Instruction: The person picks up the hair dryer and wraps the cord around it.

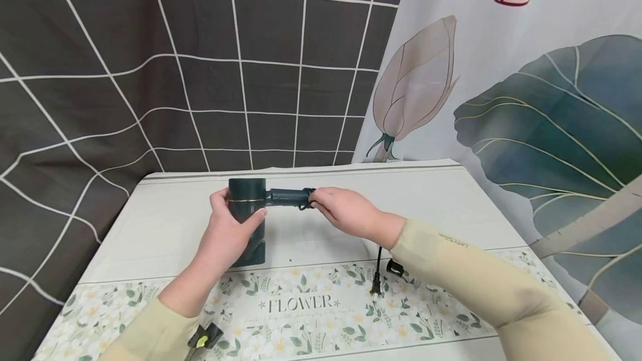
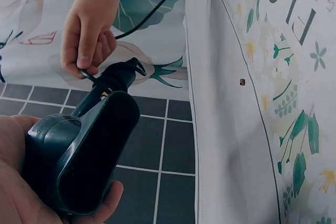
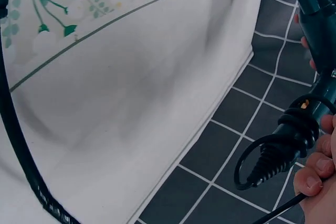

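Note:
A dark green hair dryer is held sideways above the table, its handle pointing right. My left hand grips its barrel, thumb across the near side. The flat, narrow nozzle opens toward the camera in the left wrist view. At the handle's end, my right hand pinches the black cord. Several turns of cord lie around the handle's base, beside a ribbed strain relief. Below the right wrist hangs the cord's plug.
The white table has a flowered band marked "FLOWER" along its near part. A dark checked curtain stands behind it, with a white curtain bearing leaf prints at the right. A small dark speck lies on the tabletop.

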The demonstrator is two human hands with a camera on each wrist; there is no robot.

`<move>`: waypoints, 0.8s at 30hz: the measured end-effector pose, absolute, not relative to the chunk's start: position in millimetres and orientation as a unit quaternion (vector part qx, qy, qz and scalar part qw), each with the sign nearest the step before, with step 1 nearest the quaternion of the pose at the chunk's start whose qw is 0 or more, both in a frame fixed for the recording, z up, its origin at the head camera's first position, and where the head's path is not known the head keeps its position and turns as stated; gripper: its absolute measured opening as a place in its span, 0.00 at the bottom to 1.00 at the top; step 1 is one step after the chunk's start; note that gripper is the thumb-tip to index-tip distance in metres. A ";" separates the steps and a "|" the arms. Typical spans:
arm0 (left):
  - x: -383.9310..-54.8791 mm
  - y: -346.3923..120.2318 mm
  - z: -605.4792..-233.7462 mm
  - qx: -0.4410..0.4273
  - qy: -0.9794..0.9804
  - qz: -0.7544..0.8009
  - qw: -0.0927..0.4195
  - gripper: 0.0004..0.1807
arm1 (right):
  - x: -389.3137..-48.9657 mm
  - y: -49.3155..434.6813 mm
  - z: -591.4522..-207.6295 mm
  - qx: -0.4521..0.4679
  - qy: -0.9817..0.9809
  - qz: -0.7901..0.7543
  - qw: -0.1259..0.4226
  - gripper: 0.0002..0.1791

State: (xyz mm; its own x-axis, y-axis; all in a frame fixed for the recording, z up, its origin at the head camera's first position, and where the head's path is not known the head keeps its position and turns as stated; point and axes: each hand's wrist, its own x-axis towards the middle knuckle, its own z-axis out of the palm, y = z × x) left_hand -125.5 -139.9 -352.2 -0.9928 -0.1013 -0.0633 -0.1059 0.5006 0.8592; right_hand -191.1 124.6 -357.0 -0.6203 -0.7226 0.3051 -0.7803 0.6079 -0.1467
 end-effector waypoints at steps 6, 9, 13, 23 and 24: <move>-125.1 -140.0 -352.0 -0.053 0.869 0.492 0.004 0.52 | -190.1 121.8 -353.2 0.437 -0.882 0.128 0.122 0.06; -124.0 -140.8 -352.6 -0.050 0.874 0.484 0.013 0.52 | -190.0 120.9 -351.8 0.442 -0.880 0.121 0.124 0.06; -122.4 -141.7 -353.5 -0.044 0.879 0.474 0.027 0.53 | -189.7 123.4 -348.5 0.449 -0.877 0.118 0.124 0.06; -118.3 -148.4 -351.1 -0.005 0.887 0.460 0.048 0.51 | -196.5 137.7 -339.3 0.523 -0.829 0.127 0.153 0.05; -118.2 -149.4 -351.2 0.001 0.887 0.460 0.050 0.50 | -197.4 138.8 -339.2 0.533 -0.823 0.127 0.152 0.05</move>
State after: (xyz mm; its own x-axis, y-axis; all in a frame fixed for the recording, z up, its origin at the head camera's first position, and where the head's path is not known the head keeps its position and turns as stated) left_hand -118.2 -149.4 -351.2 -0.9950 0.0475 -0.0883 -0.0448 0.5775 0.8151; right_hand -197.4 138.8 -339.2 -0.3855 -0.8386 0.3849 -0.9156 0.3993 -0.0471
